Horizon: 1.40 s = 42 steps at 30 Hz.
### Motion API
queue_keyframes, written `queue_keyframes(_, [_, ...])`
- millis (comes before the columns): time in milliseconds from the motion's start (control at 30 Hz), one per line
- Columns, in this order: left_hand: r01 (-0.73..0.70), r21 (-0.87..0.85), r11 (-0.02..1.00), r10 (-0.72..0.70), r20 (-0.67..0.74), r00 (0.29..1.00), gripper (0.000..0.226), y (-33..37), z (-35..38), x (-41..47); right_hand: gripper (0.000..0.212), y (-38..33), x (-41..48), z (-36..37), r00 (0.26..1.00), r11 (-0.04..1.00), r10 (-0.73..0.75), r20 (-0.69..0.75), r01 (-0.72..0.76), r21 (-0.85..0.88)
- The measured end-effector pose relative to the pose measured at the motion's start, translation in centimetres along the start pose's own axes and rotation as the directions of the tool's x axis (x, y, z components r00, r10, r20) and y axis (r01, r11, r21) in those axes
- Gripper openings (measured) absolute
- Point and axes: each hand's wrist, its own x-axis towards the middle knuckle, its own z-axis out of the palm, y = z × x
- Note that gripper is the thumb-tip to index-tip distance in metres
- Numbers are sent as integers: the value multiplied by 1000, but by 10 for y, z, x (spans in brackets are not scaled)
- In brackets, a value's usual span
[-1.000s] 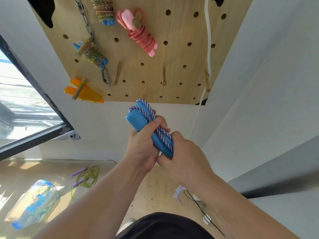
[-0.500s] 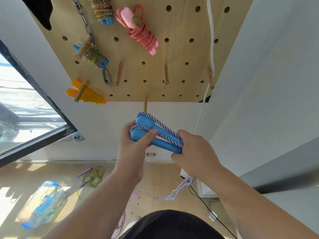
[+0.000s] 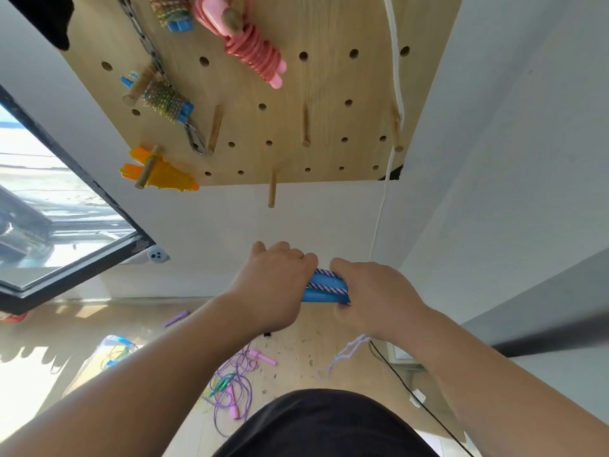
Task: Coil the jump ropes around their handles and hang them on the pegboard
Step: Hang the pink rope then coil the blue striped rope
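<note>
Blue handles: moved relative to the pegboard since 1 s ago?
Yes. The blue handles have dropped: they now sit well below the bottom edge of the pegboard, which their top end reached before.

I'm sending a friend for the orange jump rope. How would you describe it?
Start at the wooden pegboard. At its lower left corner, the orange jump rope hangs coiled on a peg. It is the only orange bundle; the others hanging there are pink or speckled with blue ends.
</note>
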Motion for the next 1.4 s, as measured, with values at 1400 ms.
queue_keyframes(1400, [-73, -436, 897, 315, 515, 797, 25, 42, -11, -5, 12, 55, -2, -33, 922, 904, -312, 228, 362, -229])
